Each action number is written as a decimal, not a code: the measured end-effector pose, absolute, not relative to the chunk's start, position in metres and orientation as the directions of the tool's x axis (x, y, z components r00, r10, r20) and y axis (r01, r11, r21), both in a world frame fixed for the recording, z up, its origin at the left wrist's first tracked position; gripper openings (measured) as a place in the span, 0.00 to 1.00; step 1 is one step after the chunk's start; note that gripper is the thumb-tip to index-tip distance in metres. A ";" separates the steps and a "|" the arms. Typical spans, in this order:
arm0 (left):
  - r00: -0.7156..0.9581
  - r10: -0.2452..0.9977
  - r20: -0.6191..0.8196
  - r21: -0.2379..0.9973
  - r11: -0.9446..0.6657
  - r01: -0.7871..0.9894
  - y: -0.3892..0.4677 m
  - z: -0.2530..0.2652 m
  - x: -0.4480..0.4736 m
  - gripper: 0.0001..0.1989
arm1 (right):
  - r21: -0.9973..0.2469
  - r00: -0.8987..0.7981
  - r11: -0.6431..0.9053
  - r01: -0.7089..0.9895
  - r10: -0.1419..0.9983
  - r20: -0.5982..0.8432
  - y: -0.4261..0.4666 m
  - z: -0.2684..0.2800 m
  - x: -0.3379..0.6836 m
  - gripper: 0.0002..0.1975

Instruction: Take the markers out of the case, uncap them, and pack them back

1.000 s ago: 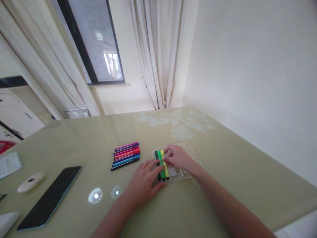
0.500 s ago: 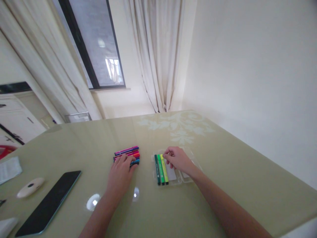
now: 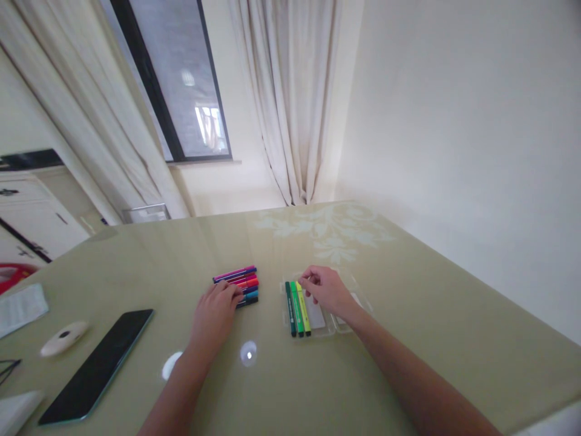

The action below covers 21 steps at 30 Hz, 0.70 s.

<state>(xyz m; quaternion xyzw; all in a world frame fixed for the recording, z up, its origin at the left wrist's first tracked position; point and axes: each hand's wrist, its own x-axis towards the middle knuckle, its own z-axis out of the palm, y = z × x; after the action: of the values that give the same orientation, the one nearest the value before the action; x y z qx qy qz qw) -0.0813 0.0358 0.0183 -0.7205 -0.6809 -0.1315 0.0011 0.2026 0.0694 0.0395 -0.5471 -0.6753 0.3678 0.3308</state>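
Observation:
An open clear plastic case lies on the table. In its left half, a dark green marker, a green marker and a yellow marker lie side by side. My right hand is closed in a pinch, fingertips at the far end of the yellow marker. To the left lies a row of several loose markers, among them a pink marker, an orange marker and a black marker. My left hand covers their left ends, fingers drawn together on a blue marker.
A black tablet-like device lies at the left, near a white oval object and a folded white cloth or tissue. A white object sits in the near left corner. Beyond the table are curtains, with a wall to the right.
My left hand has shifted slightly left over the loose markers, its thumb and fingers drawing closer together. My right hand stays at the yellow marker. The view has shifted slightly.

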 end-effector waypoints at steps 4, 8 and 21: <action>0.046 0.984 0.172 0.220 -0.084 0.972 0.037 0.018 -0.083 0.12 | -0.840 -0.178 0.161 0.518 0.981 0.079 0.069 0.040 0.202 0.08; 0.060 0.983 0.175 0.276 -0.108 0.955 0.037 0.015 -0.083 0.12 | -0.841 -0.186 0.185 0.509 0.977 0.102 0.067 0.038 0.200 0.07; 0.001 0.931 0.365 0.697 -0.274 0.663 0.035 0.021 -0.057 0.12 | -0.886 -0.257 0.204 0.416 0.961 0.101 0.060 0.037 0.191 0.07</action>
<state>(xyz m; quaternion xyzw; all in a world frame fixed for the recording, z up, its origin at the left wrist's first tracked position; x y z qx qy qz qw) -0.0570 0.0348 0.0210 -0.6879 -0.5793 -0.4046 -0.1658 0.1911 0.0599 0.0372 -0.4977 -0.6918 0.3873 0.3516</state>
